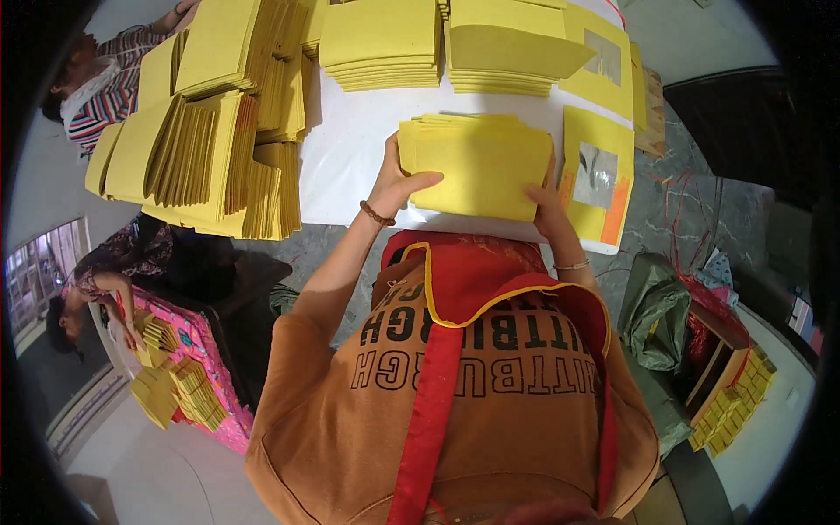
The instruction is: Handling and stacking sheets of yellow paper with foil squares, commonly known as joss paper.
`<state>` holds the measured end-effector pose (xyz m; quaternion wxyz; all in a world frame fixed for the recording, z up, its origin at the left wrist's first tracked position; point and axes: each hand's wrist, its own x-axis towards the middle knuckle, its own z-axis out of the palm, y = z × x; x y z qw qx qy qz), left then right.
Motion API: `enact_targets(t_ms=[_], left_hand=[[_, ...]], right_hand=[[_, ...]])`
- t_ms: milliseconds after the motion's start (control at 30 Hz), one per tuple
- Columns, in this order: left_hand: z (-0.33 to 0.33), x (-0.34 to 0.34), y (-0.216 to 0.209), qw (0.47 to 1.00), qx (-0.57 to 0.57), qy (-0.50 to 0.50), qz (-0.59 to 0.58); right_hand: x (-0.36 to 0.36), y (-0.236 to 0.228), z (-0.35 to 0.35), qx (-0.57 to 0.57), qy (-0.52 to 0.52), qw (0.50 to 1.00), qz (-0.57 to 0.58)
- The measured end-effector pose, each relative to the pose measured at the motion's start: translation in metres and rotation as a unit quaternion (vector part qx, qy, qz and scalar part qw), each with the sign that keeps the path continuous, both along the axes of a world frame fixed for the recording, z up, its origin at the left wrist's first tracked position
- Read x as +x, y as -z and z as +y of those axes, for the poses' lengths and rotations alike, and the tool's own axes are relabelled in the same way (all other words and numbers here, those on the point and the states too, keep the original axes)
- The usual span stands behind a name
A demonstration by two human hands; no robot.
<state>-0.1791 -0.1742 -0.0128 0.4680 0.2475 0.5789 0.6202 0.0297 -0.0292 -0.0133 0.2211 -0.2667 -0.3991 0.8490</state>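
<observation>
red apron (455,289) nearest; left hand (395,182), right hand (544,208) grip yellow paper stack (477,166)

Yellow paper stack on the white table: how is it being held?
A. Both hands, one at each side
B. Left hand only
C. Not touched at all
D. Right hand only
A: the left hand grips the yellow paper stack at its left edge and the right hand at its lower right corner.

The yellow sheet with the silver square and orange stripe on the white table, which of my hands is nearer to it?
Right. The right hand grips the yellow stack's edge right beside that sheet; the left hand holds the stack's far side.
</observation>
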Motion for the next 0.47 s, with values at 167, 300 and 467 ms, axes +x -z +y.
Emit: enact_targets(t_ms=[167,300,467], left_hand=[[-0.005,-0.014,-0.011,0.994,0.091,0.035,0.054],[-0.021,-0.034,0.005,0.991,0.021,0.117,0.063],[-0.037,-0.044,0.040,0.920,-0.125,0.212,0.305]], right_hand=[[-0.010,-0.019,0.007,0.114,-0.103,0.988,-0.022],[-0.010,0.016,-0.003,0.284,-0.154,0.942,-0.097],[-0.014,0.035,-0.010,0.455,-0.157,0.865,-0.141]])
